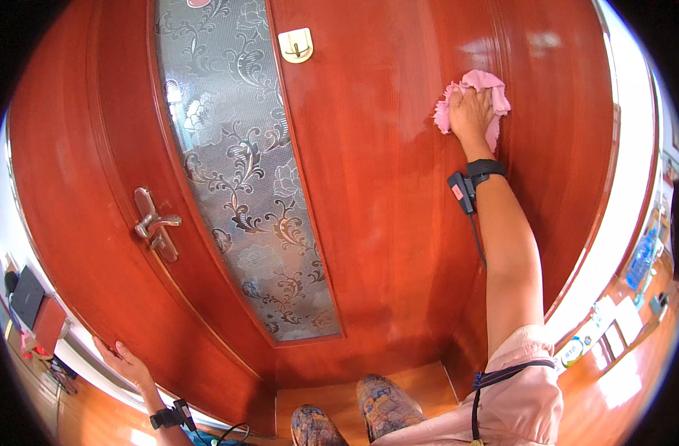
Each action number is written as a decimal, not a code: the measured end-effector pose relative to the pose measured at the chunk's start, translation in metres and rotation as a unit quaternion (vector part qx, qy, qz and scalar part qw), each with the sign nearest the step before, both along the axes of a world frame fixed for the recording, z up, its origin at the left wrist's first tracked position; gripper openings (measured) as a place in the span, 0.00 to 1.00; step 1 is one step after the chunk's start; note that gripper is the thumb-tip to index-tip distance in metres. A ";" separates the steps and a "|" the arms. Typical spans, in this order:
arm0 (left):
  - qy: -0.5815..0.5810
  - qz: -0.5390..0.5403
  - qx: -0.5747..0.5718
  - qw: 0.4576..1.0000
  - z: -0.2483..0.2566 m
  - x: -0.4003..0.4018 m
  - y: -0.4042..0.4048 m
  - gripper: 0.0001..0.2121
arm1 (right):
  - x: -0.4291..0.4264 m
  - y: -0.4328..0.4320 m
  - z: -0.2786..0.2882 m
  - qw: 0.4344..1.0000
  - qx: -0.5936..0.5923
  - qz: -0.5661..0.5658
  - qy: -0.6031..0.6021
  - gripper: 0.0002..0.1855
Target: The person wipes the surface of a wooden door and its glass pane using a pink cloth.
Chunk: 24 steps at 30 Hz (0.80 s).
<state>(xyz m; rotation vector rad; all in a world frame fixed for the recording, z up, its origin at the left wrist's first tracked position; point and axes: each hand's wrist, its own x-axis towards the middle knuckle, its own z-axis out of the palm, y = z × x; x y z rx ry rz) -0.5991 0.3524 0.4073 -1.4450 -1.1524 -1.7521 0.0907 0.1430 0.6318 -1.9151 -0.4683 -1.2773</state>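
Note:
My right hand (471, 114) presses a pink cloth (498, 100) flat against the glossy reddish-brown wooden door (367, 167), near its right edge by the vertical moulding. The cloth's frayed edges stick out around my fingers. My left hand (125, 362) is low on the left, beside the outer edge of the wooden door frame (167, 334). Its thumb stands apart from the fingers, and I see nothing in it; whether it touches the frame I cannot tell. A patterned glass panel (250, 184) runs down the door, with a metal lever handle (157, 224) to its left.
A cream adhesive hook (296, 45) sits beside the glass. Each wrist wears a black strap with a small device (461, 192) and a cable. Far left stands a reddish cabinet (51, 323); at right are a blue plastic bottle (641, 259) and white papers (628, 319).

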 end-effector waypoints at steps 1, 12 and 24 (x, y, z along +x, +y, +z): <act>0.000 0.001 0.006 1.000 -0.001 0.002 0.000 0.23 | -0.011 0.003 0.001 1.000 0.004 -0.006 0.010 0.25; 0.006 -0.012 0.005 1.000 -0.004 0.007 0.005 0.22 | -0.192 0.121 0.004 0.942 -0.134 0.206 -0.231 0.17; 0.005 -0.015 0.006 1.000 -0.002 0.007 0.004 0.22 | -0.179 0.119 0.002 0.920 -0.132 0.136 -0.344 0.13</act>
